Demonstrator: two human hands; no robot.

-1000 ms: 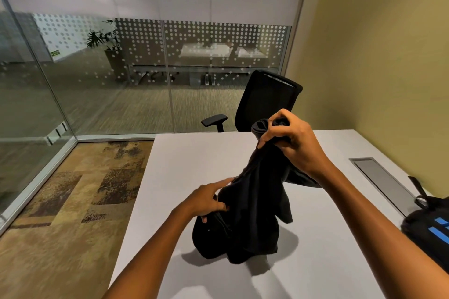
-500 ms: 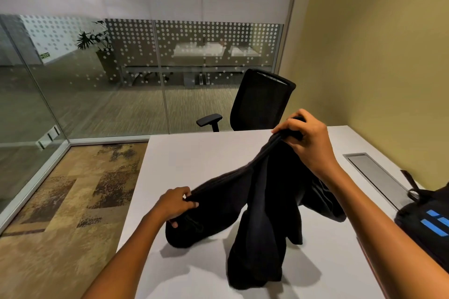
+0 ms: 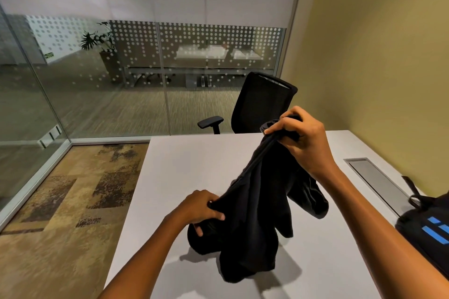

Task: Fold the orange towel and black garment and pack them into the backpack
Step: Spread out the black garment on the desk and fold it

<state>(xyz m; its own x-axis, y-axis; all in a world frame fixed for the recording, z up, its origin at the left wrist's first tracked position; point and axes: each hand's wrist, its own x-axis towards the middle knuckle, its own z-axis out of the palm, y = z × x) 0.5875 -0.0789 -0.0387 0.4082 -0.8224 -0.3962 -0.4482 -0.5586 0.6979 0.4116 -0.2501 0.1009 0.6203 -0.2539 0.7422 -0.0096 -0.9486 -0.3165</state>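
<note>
A person stood at a white counter (image 3: 194,160) and held a black garment (image 3: 252,216) with both bare hands, seen from a camera on the head. The right hand (image 3: 302,139) was raised above the far middle of the counter, its grip pressed together around a bunched end of the cloth. The left hand (image 3: 201,206) was lower and nearer the body, just above the counter, its fingers pinching another edge of the same cloth. Between the two grips the fabric ran as a taut diagonal ridge, high at the far right and low at the near left; that line was the garment's long axis. Below it the rest hung in loose folds, and the lowest part touched the counter in a crumpled heap, so the garment was not yet spread flat or folded. The backpack (image 3: 427,233), black with blue bars, lay at the right edge of the counter, well apart from the cloth and nearer the right hand. The view did not show whether it was open. A grey cable hatch (image 3: 374,182) was set into the counter between the garment and the backpack. No orange towel was in view. A black office chair (image 3: 262,104) stood beyond the far edge.
</note>
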